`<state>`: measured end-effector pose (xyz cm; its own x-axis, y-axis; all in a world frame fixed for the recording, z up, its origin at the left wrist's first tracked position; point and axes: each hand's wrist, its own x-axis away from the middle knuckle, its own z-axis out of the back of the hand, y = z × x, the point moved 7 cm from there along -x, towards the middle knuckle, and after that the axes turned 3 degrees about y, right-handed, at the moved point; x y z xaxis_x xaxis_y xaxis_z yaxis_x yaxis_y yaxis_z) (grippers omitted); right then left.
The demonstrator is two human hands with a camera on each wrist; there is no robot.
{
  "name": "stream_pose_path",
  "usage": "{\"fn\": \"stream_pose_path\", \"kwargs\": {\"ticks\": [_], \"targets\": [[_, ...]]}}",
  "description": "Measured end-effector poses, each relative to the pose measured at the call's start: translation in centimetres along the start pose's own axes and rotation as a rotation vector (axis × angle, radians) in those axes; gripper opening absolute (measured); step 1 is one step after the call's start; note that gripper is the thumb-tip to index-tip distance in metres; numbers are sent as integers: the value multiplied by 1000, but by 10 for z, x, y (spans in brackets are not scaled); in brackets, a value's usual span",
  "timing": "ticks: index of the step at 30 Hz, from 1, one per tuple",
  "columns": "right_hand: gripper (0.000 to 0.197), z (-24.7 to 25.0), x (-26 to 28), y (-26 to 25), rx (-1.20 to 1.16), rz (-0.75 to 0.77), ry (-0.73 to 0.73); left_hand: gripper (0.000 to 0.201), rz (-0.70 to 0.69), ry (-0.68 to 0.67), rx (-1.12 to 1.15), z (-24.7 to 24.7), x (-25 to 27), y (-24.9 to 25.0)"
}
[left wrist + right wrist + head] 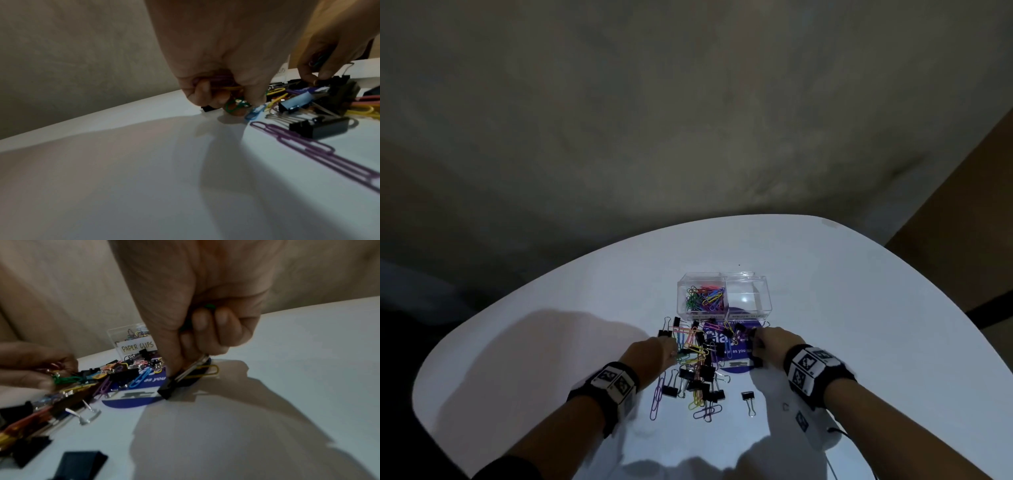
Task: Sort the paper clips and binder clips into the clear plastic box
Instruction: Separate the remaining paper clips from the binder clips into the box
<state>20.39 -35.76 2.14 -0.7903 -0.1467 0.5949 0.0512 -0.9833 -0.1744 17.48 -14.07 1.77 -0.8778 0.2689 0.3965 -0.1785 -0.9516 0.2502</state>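
On white table, right hand fingers pinch black binder clip; left hand seemingly clutches coloured paper clips.

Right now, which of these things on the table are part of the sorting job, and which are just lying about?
Part of the job:
clear plastic box
paper clips
binder clips
left hand, gripping paper clips
right hand, gripping a binder clip

Just lying about:
purple sticker under the pile
white table
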Motion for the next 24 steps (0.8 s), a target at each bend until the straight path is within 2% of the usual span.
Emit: {"fn": "stream_pose_path", "kwargs": {"ticks": [2,6,8,11,14,18,21,24], "targets": [[16,-2,-2,-1,-48,6,-35,23,37,16,70,5,3,-3],[28,-2,0,3,-226,32,-26,27,68,44,140,16,8,-8],[34,5,5,10,-432,29,38,30,74,47,206,20,11,-10],[27,18,14,24,-723,-54,78,27,104,21,359,27,11,-15],[14,36,17,19,-738,-50,79,21,106,-31,366,40,5,-17],[10,68,8,-26,-815,68,90,30,104,-20,324,67,0,-12],[11,91,-12,-72,-671,189,144,31,117,11,335,71,2,-17],[19,101,-31,-106,-475,233,244,50,118,54,291,62,8,-25]]}}
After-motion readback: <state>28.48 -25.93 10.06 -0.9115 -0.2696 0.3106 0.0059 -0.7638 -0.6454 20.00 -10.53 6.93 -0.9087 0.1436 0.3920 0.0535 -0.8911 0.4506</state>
